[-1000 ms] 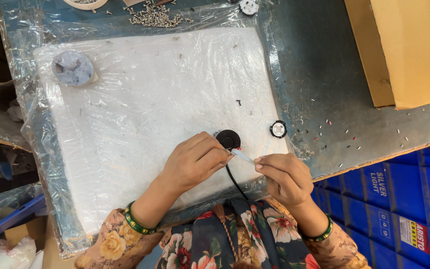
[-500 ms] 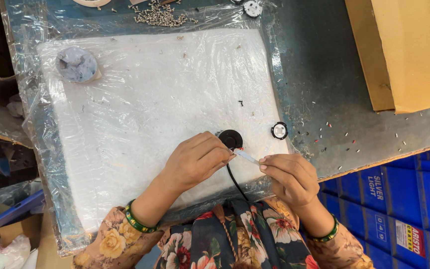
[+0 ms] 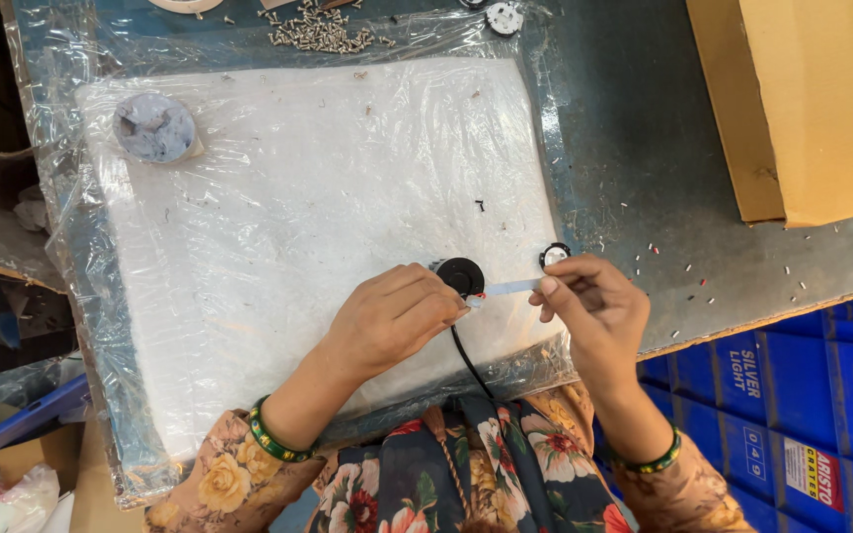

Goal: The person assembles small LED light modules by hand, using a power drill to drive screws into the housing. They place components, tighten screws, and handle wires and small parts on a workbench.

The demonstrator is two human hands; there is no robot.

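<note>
My left hand [image 3: 395, 318] rests on the white foam pad [image 3: 318, 197] and pins down a small round black part [image 3: 461, 275] with a black wire [image 3: 468, 360] running toward my body. My right hand [image 3: 592, 311] pinches the end of a thin pale strip [image 3: 510, 287] stretched sideways from the black part. A small round black-and-white part [image 3: 553, 256] lies on the pad's edge just above my right fingers.
A grey round lump [image 3: 154, 127] sits at the pad's far left corner. Several screws [image 3: 323, 34] lie at the top. A cardboard box [image 3: 797, 104] stands at the right. Blue crates [image 3: 802, 415] are below the table edge.
My right hand has moved right and slightly up, drawing the pale strip out longer from the black part. My left hand stays on the part.
</note>
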